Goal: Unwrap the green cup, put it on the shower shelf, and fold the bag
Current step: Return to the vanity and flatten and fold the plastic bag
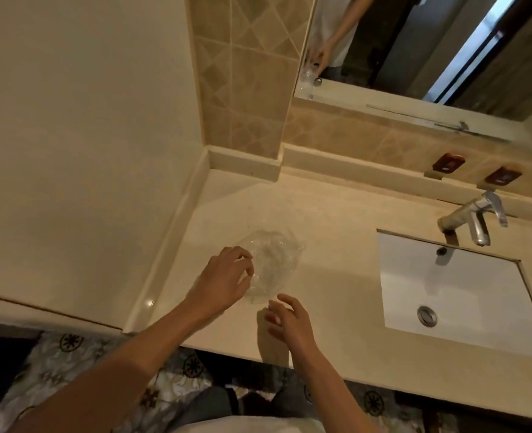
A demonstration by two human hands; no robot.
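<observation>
The clear plastic bag (271, 264) lies crumpled on the beige surface (336, 276), to the left of the white sink (452, 292). My left hand (224, 281) is over the left edge of the bag. Its fingers (242, 260) are bent and their tips touch the plastic, but I cannot tell if they really pinch it. My right hand (289, 320) hovers just beside the near edge of the bag. Its fingers are relaxed and a little spread, and they hold nothing. I cannot tell if they touch the plastic or not.

The green cup does not show from my head camera.

A metal tap (474, 218) stands behind the sink, against the tiled wall. Above it hangs a mirror (414, 48), and in it I see the reflection of an arm and of the bag. Below the edge of the surface there is a floor (80, 364) with a flower pattern.
</observation>
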